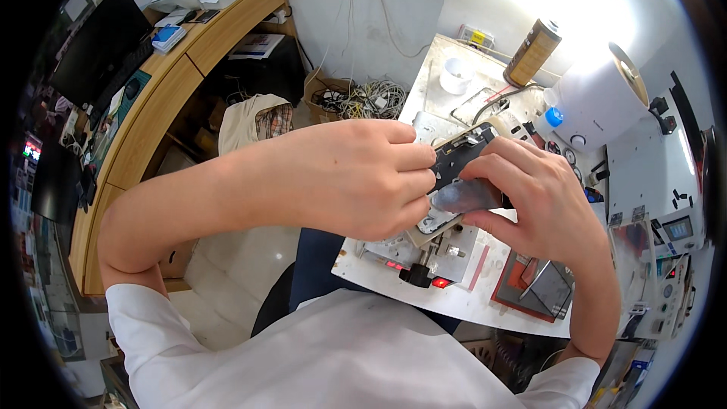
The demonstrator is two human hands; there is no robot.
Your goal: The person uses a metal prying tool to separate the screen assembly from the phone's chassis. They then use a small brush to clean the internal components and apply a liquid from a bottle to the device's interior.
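White bench, R of centre. L hand: tips partly hidden, can't tell if grip's clamped. R hand: grip clamped, thumb vs. fingers. Dark phone btwn hands, above bench, L hand at its edge. Cloudy grey piece pinched in R grip, over phone.

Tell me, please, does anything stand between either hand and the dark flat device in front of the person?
For the left hand, nothing visible: its fingertips are at the left edge of the dark flat device. For the right hand, a grey-blue piece between thumb and fingers covers part of the device.
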